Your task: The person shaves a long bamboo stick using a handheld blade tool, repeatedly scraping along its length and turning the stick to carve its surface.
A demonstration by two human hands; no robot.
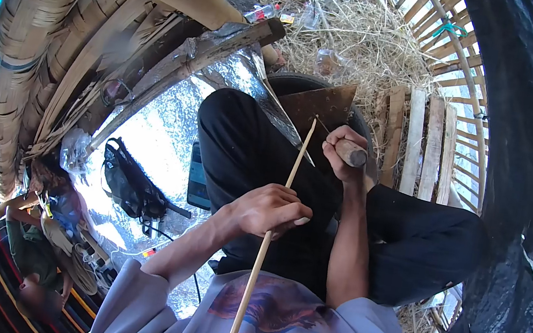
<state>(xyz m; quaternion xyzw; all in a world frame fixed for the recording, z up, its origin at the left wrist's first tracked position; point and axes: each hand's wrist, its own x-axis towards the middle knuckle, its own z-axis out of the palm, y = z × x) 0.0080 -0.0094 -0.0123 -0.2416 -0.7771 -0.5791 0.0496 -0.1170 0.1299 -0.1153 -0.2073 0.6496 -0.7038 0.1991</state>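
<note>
My left hand (272,211) is closed around a long, thin, pale bamboo strip (248,286). The strip runs from my shirt up between my knees, its far tip close to a dark brown flat board (330,100). In my right hand (345,140) is a wooden-handled knife (351,154), gripped with the handle's butt towards me. Only a thin line of its blade shows, near the strip's tip; the rest is hidden or too fine to make out. Under the board is the rim of a dark round tub or tyre (292,81).
Straw (366,37) and litter cover the ground ahead. Wooden slats (430,149) and a bamboo lattice (474,121) stand at right. A black bag (132,178) and a phone (198,181) lie on shiny sheeting at left. Another person (39,257) is at lower left.
</note>
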